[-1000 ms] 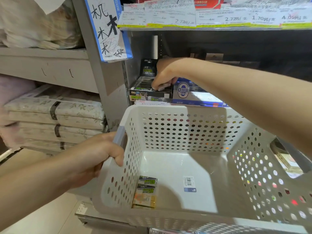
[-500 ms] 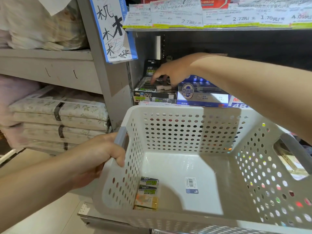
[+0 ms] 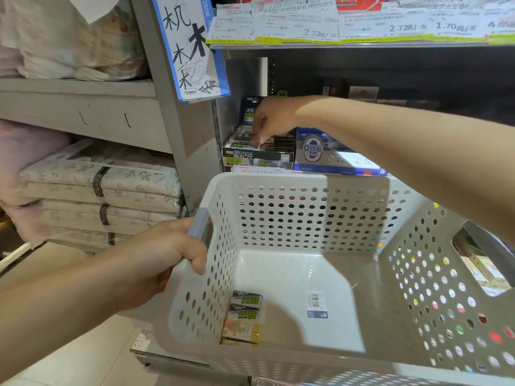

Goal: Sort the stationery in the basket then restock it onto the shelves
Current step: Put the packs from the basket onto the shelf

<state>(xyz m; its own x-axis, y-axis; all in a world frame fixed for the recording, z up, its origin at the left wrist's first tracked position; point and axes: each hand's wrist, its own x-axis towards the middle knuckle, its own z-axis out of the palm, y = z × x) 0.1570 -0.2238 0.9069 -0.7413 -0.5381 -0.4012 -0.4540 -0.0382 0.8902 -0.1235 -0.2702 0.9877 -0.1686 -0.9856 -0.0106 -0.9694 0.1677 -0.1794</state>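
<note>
My left hand point(image 3: 164, 254) grips the grey handle point(image 3: 198, 224) on the left rim of the white perforated basket point(image 3: 306, 218), fingers point(image 3: 195, 260) curled over the rim and down the inside wall. The basket is held just in front of the shelf point(image 3: 348, 45), tilted toward me.

My right hand point(image 3: 274, 118) reaches over the basket's far rim into the shelf bay, fingers pointing down, tips touching the small packs inside the black display box point(image 3: 259, 154) at the left end of the shelf, hard against the grey upright point(image 3: 178, 112). Cannot tell whether the fingertips pinch a pack or just press on it; they sit close together.

Just right of the black box, touching it, a blue display box point(image 3: 334, 157).

Left in the basket: a short row of small stationery packs point(image 3: 245, 316), green-black ones behind, yellow-orange ones in front, at the near-left corner of the basket floor against the left wall. A barcode sticker point(image 3: 316, 303) near the floor's middle.

Price tags point(image 3: 306, 26) hang along the upper shelf edge. A scribbled paper sign point(image 3: 192, 45) hangs on the upright. Folded bedding packs point(image 3: 103, 190) stacked in the bay to the left.
</note>
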